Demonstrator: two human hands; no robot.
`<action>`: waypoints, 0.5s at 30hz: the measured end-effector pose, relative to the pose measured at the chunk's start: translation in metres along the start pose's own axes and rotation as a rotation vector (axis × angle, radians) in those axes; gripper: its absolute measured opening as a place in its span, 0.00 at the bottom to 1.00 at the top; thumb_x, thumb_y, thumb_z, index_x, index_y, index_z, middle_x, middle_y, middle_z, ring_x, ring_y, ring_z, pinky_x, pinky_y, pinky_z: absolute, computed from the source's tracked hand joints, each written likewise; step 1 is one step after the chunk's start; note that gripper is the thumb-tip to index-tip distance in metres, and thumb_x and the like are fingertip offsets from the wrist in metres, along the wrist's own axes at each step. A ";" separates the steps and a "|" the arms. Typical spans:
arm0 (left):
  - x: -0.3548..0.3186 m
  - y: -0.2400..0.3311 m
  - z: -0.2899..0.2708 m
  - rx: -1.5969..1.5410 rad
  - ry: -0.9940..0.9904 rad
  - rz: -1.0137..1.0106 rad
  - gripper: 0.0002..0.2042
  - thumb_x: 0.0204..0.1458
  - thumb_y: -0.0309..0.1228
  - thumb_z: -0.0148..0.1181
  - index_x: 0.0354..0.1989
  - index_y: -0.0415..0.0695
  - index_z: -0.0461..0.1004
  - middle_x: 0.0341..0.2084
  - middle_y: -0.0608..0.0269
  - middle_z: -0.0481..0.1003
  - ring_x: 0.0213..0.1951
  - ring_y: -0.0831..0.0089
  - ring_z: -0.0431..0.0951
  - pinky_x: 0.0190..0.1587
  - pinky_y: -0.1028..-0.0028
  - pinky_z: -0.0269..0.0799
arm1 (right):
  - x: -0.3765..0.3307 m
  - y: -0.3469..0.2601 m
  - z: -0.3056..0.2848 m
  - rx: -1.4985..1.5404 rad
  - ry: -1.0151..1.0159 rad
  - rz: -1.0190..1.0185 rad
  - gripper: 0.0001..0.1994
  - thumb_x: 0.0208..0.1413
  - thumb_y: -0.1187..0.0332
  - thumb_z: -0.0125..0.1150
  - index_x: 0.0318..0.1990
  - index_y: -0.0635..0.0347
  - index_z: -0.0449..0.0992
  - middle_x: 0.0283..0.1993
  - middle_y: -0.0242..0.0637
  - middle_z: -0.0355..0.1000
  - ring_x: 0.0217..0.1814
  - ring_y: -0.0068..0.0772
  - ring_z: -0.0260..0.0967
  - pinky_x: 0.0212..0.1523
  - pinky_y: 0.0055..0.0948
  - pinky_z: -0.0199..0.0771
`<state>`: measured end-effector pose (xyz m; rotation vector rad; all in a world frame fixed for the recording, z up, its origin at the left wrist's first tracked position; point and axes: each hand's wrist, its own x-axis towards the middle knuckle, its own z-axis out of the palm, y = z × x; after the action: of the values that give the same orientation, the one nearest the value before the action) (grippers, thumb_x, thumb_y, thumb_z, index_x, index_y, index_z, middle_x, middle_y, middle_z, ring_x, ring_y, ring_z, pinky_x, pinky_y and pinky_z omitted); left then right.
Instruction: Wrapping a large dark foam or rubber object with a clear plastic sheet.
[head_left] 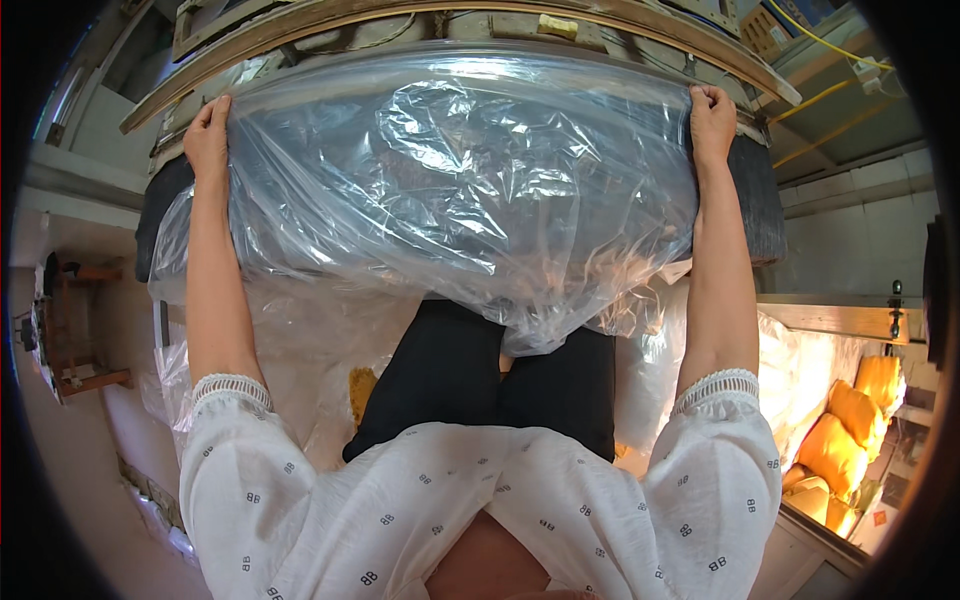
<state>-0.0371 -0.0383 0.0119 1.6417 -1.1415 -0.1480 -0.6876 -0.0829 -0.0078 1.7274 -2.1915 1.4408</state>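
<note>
A wide sheet of clear plastic film is stretched between my two hands over a dark work surface. My left hand pinches its far left corner, fingers closed. At the far right corner, my right hand grips the film the same way. Between the hands the upper edge runs taut, while the middle is creased and shiny. The near part hangs in loose folds down onto my lap. Whether the film is one layer or several, I cannot tell.
A long wooden strip runs along the far side, with a small yellow block behind it. More clear plastic lies around my legs. Yellow bundles are piled at the right, below a wooden beam. A yellow cable hangs at upper right.
</note>
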 end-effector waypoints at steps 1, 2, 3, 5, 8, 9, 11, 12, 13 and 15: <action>0.002 -0.003 0.001 -0.030 -0.013 0.019 0.16 0.46 0.42 0.62 0.35 0.41 0.78 0.26 0.68 0.76 0.30 0.80 0.71 0.38 0.81 0.64 | 0.000 -0.003 0.000 -0.004 -0.005 -0.002 0.12 0.50 0.60 0.59 0.35 0.60 0.74 0.35 0.39 0.66 0.37 0.34 0.65 0.42 0.32 0.64; 0.003 -0.006 0.001 -0.029 -0.014 0.013 0.16 0.46 0.42 0.62 0.35 0.41 0.78 0.26 0.68 0.76 0.30 0.80 0.71 0.38 0.81 0.64 | 0.000 -0.006 0.000 -0.012 -0.026 0.008 0.14 0.48 0.60 0.60 0.35 0.61 0.73 0.36 0.40 0.66 0.38 0.35 0.64 0.43 0.32 0.64; 0.004 -0.009 -0.002 0.065 -0.006 0.019 0.16 0.45 0.43 0.63 0.31 0.41 0.77 0.23 0.69 0.74 0.28 0.80 0.69 0.35 0.81 0.64 | -0.001 -0.009 0.000 -0.021 -0.047 0.017 0.15 0.47 0.59 0.61 0.35 0.62 0.72 0.36 0.41 0.65 0.39 0.36 0.63 0.43 0.32 0.63; 0.007 -0.003 0.002 0.144 -0.007 0.034 0.16 0.43 0.43 0.65 0.28 0.41 0.76 0.21 0.70 0.72 0.26 0.81 0.67 0.33 0.81 0.63 | -0.002 -0.007 -0.003 -0.009 0.025 0.009 0.17 0.46 0.59 0.62 0.36 0.63 0.70 0.37 0.42 0.64 0.40 0.37 0.62 0.44 0.32 0.62; 0.007 -0.003 0.003 0.126 0.001 0.004 0.17 0.41 0.44 0.66 0.22 0.42 0.72 0.17 0.72 0.67 0.23 0.82 0.64 0.29 0.80 0.61 | -0.002 -0.009 -0.003 -0.008 0.094 -0.007 0.19 0.44 0.60 0.64 0.36 0.65 0.66 0.39 0.44 0.61 0.43 0.40 0.60 0.47 0.32 0.60; 0.008 -0.004 0.001 0.169 0.014 0.030 0.17 0.42 0.43 0.66 0.22 0.42 0.71 0.17 0.72 0.66 0.22 0.82 0.63 0.29 0.80 0.61 | -0.002 -0.010 -0.002 -0.020 0.098 -0.012 0.19 0.44 0.61 0.64 0.36 0.65 0.64 0.40 0.46 0.61 0.45 0.41 0.59 0.48 0.33 0.59; 0.008 -0.010 -0.001 0.170 0.013 0.055 0.15 0.44 0.41 0.65 0.24 0.41 0.71 0.18 0.72 0.66 0.23 0.82 0.63 0.30 0.81 0.60 | -0.004 -0.012 0.001 -0.032 0.119 0.004 0.19 0.44 0.61 0.64 0.36 0.65 0.64 0.40 0.46 0.61 0.45 0.42 0.59 0.49 0.34 0.58; 0.007 -0.013 -0.005 0.169 0.009 0.053 0.15 0.44 0.41 0.65 0.24 0.41 0.71 0.18 0.72 0.66 0.23 0.82 0.63 0.30 0.81 0.60 | -0.004 -0.013 0.002 -0.037 0.140 0.019 0.20 0.44 0.61 0.63 0.36 0.65 0.64 0.41 0.46 0.61 0.46 0.43 0.59 0.49 0.34 0.58; 0.006 -0.014 -0.007 0.119 -0.020 0.043 0.15 0.45 0.40 0.64 0.24 0.41 0.71 0.19 0.72 0.66 0.24 0.82 0.63 0.30 0.81 0.60 | -0.003 -0.011 0.000 -0.047 0.140 0.022 0.20 0.44 0.61 0.63 0.36 0.65 0.64 0.41 0.46 0.61 0.46 0.43 0.59 0.49 0.34 0.58; 0.007 -0.014 -0.007 0.047 -0.039 0.032 0.13 0.47 0.38 0.62 0.25 0.40 0.71 0.22 0.71 0.68 0.26 0.82 0.64 0.33 0.81 0.61 | 0.000 -0.008 -0.002 0.028 0.129 0.065 0.19 0.45 0.60 0.62 0.36 0.66 0.64 0.42 0.47 0.61 0.47 0.45 0.58 0.50 0.36 0.57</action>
<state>-0.0208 -0.0393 0.0064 1.6679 -1.2084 -0.1345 -0.6827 -0.0818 -0.0016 1.5376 -2.1900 1.5571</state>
